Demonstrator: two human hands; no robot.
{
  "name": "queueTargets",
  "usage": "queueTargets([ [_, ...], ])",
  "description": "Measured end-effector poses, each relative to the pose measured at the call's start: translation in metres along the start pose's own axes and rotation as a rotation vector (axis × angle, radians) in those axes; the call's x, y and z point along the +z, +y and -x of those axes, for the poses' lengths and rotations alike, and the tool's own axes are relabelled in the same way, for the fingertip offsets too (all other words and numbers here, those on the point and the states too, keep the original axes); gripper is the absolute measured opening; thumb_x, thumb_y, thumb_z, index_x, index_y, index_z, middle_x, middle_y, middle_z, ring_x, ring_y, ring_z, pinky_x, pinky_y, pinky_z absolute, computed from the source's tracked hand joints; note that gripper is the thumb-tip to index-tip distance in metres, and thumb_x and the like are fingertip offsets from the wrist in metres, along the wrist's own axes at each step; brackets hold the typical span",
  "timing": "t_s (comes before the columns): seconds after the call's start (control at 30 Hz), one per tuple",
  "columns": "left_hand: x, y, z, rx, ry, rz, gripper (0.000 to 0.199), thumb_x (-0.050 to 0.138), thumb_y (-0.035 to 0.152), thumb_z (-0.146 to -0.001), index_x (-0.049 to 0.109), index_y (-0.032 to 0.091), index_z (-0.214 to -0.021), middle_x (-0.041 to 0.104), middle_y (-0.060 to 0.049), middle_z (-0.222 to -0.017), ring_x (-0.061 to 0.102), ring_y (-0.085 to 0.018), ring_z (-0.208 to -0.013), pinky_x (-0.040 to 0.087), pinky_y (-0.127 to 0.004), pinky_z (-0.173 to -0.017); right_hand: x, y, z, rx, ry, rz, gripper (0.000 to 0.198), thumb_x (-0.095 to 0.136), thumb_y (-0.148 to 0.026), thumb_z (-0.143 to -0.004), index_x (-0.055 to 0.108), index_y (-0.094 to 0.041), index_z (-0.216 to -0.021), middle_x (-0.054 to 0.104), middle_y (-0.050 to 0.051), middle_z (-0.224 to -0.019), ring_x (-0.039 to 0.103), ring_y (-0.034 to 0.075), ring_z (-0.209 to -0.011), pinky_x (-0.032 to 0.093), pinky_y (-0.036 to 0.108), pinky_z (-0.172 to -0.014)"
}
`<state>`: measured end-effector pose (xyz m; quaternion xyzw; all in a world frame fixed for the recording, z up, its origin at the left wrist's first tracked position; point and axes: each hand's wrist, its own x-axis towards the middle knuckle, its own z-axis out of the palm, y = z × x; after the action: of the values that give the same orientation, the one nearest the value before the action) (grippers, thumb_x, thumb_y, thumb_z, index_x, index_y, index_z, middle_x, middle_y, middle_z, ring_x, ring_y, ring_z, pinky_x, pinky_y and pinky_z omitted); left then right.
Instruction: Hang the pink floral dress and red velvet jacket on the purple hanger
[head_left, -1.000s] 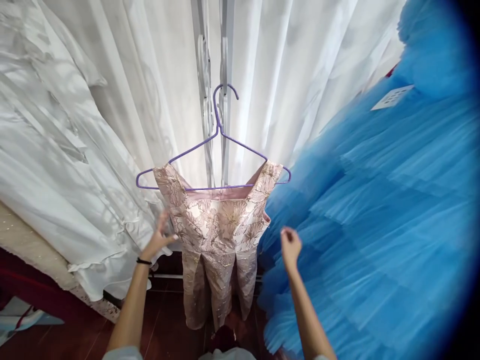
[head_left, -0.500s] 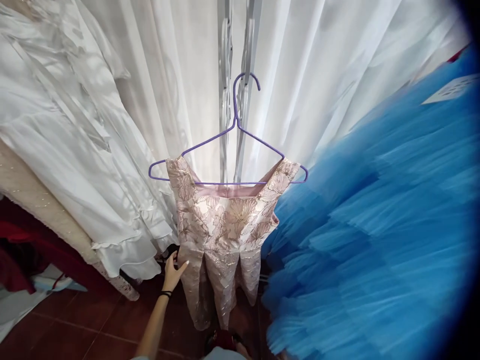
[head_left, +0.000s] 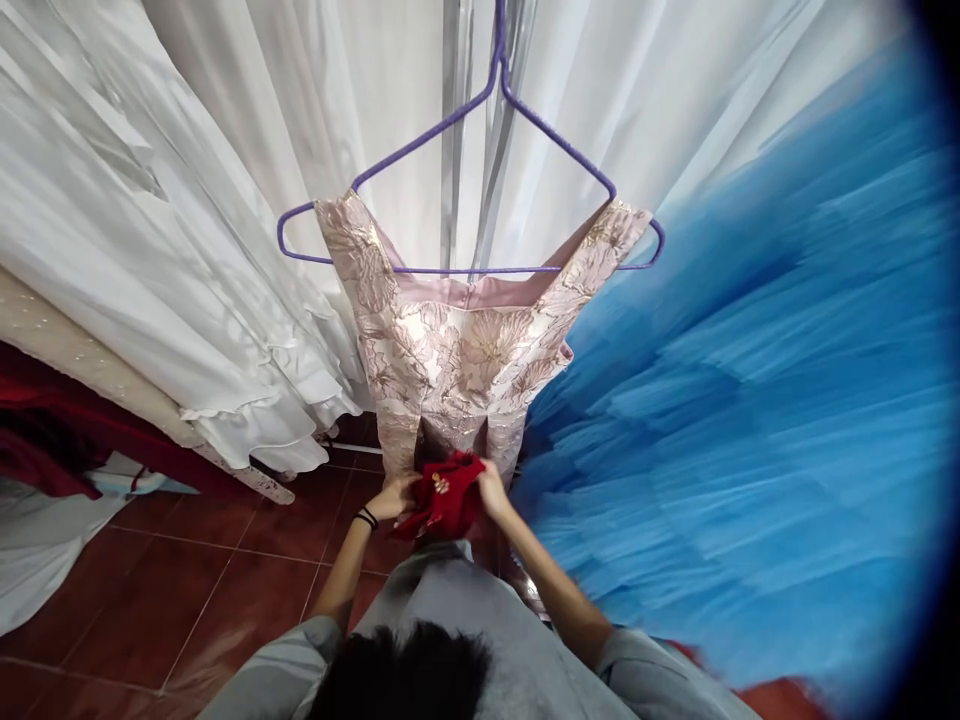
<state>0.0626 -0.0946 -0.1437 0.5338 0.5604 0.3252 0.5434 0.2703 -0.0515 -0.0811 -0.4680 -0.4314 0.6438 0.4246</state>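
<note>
Red flowered cloth (head_left: 448, 494): lying between both hands, covering part of the pink floral dress (head_left: 469, 345)
Left hand (head_left: 394, 498): pinching the cloth's left edge
Right hand (head_left: 491, 488): gripping its right edge
Purple hanger (head_left: 424, 143): holding the dress up

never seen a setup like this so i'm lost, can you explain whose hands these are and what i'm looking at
There's no machine: these are a person's bare hands, filmed forward and down by a camera on their head. The left hand and right hand hold a patterned red cloth. Before them, a sleeveless floral brocade dress hangs on a purple hanger. White garments hang at left, blue layered tulle at right, above a tiled floor.
</note>
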Motion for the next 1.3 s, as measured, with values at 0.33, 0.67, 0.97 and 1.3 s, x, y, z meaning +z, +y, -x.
queueTargets([
  [0.33, -0.034, 0.157, 0.001, 0.301, 0.324, 0.227, 0.018, 0.066, 0.031, -0.069, 0.066, 0.017, -0.081, 0.067, -0.001, -0.079, 0.060, -0.018, -0.078, 0.048, -0.028, -0.076, -0.048, -0.169, -0.001, -0.334, 0.098, -0.063, 0.020, 0.066, -0.029, -0.053, 0.050, -0.018, -0.050, 0.052, -0.004, -0.050, 0.040, 0.009, -0.049, 0.035, 0.022, -0.049],
  [0.67, -0.015, 0.237, 0.035, 0.177, 0.392, 0.883, 0.031, 0.073, 0.035, -0.057, 0.067, 0.018, -0.083, 0.073, -0.001, -0.079, 0.067, -0.016, -0.074, 0.055, -0.025, -0.072, -0.030, -0.166, 0.053, -0.609, -0.576, 0.415, 0.107, 0.086, -0.043, -0.065, 0.032, -0.026, -0.155, 0.039, 0.012, -0.158, 0.040, 0.029, -0.145, 0.036, 0.046, -0.119],
  [0.97, -0.041, 0.247, 0.025, 0.472, 0.627, 0.367, 0.020, 0.066, 0.033, -0.071, 0.061, 0.019, -0.084, 0.065, 0.001, -0.079, 0.061, -0.014, -0.077, 0.050, -0.025, -0.075, 0.032, -0.149, 0.038, -0.298, -0.230, -0.009, 0.025, 0.062, -0.040, -0.082, 0.071, -0.019, -0.092, 0.073, 0.004, -0.082, 0.067, 0.020, -0.077, 0.056, 0.032, -0.072],
  [1.3, 0.070, 0.123, 0.060, 0.715, 0.884, -0.414, 0.038, 0.069, 0.030, -0.078, 0.059, 0.023, -0.113, 0.067, -0.011, -0.106, 0.066, -0.027, -0.095, 0.053, -0.043, -0.085, 0.036, -0.211, 0.032, -0.190, -0.151, -0.505, 0.023, 0.080, -0.032, -0.062, 0.066, -0.022, -0.076, 0.068, -0.003, -0.070, 0.061, 0.012, -0.058, 0.055, 0.022, -0.056],
])
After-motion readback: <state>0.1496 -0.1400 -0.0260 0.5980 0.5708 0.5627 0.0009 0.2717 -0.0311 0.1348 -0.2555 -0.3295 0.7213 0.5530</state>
